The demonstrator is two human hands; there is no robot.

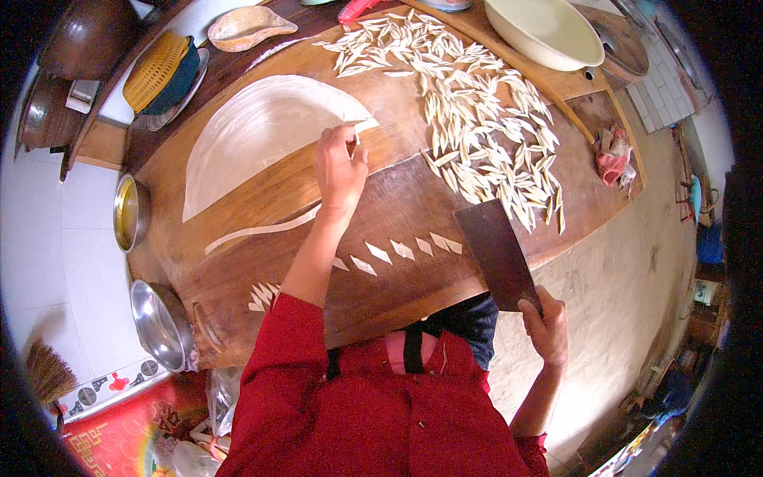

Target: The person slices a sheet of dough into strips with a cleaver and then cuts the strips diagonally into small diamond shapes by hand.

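Observation:
My left hand (343, 164) pinches dough at the right corner of a half-round flat sheet of rolled dough (262, 128); whether it grips the sheet's edge or a strip is unclear. A long thin dough strip (256, 231) lies below the sheet and passes behind my left forearm. My right hand (547, 328) holds a dark, broad-bladed cleaver (498, 253) by its handle end, at the board's near right edge. Several diamond-shaped dough pieces (402, 250) lie between the forearm and blade, with more (262, 295) beside my left sleeve. Many slender dough pieces (459, 113) spread across the upper right.
The wooden board (417, 191) carries a long rolling pin (518, 65) behind the pieces. A cream basin (545, 33) and wooden scoop (247, 28) stand at the back. Metal bowls (160, 327) are at left, a yellow basket (156, 71) above them, a crumpled red bag (613, 156) at right.

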